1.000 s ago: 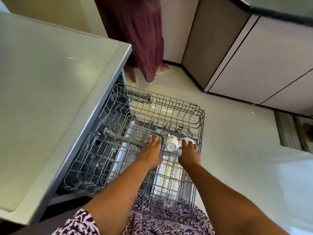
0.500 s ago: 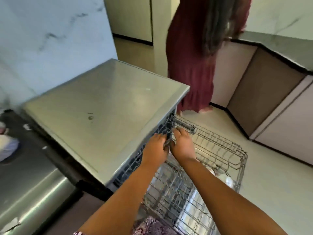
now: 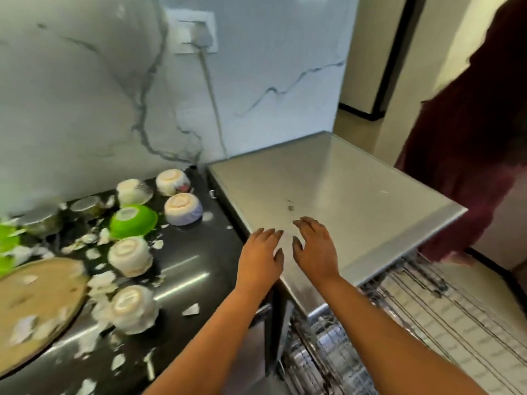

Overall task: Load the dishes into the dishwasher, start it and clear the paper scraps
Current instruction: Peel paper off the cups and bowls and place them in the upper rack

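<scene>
- At your far left, a round wooden board (image 3: 37, 306) lies on the dark surface (image 3: 196, 269). Torn paper scraps (image 3: 191, 310) are strewn over the board and around it.
- Just right of the board, several white bowls (image 3: 130, 256) stand upside down in a loose cluster. A green bowl (image 3: 133, 220), also upturned, sits among them. The ware behind them is too blurred to name.
- Your left grip (image 3: 261, 256) hangs palm down where the surface meets the dishwasher (image 3: 342, 181). Its fingers are spread and relaxed, and it holds nothing.
- Your right grip (image 3: 316, 250) is just beside the left one, over the front corner of the dishwasher's steel top. Its fingers are loose too, and it is empty. You cannot tell whether either grip touches the metal.
- Lower right, the wire rack (image 3: 413, 277) stands pulled out from under the steel top. Its contents are too smeared to make out.
- At the far right, a person in a dark red dress (image 3: 470, 166) stands beside the dishwasher.
</scene>
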